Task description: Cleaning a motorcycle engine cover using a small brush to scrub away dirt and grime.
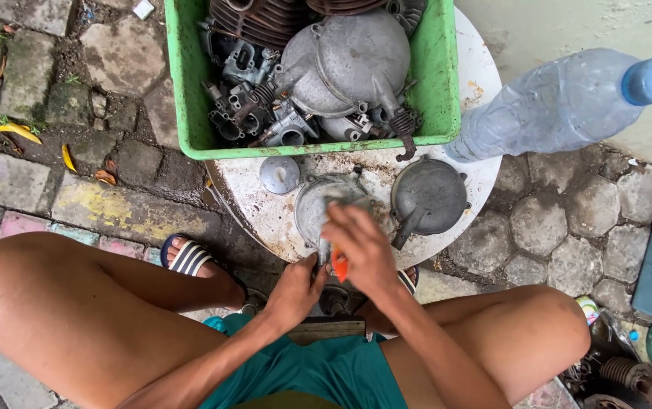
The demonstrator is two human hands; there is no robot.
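Metal cover (318,208): being held at the round white surface's (265,220) near edge, beneath both hands.
Right hand (364,250): being closed around an orange tool (339,266).
Left hand (295,288): being pressed against the cover's lower rim, grasp unclear.

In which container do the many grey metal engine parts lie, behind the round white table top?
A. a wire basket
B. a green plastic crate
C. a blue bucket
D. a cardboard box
B: the grey metal engine parts lie heaped inside a green plastic crate with upright green walls, which stands on the far part of the round white table top, beyond the right hand and the left hand.
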